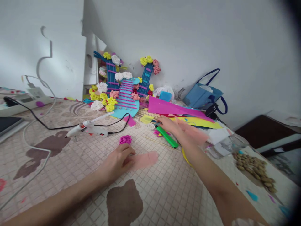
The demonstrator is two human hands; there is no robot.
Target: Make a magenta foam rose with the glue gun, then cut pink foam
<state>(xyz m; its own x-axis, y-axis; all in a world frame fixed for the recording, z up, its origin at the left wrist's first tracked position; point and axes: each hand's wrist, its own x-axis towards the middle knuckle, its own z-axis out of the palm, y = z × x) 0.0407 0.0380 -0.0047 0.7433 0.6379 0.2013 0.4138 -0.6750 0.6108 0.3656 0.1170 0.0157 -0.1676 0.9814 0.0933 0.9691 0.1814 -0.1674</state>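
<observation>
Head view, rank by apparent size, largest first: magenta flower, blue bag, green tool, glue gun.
1. Blue bag
2. Glue gun
3. Green tool
4. Magenta flower

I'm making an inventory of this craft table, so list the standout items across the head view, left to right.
Flat black rectangular slab, white hot-glue gun, magenta crumpled-paper flower, long bright-green tool, light-blue bag with dark-blue handles, pile of brown peanuts in shells.
</observation>
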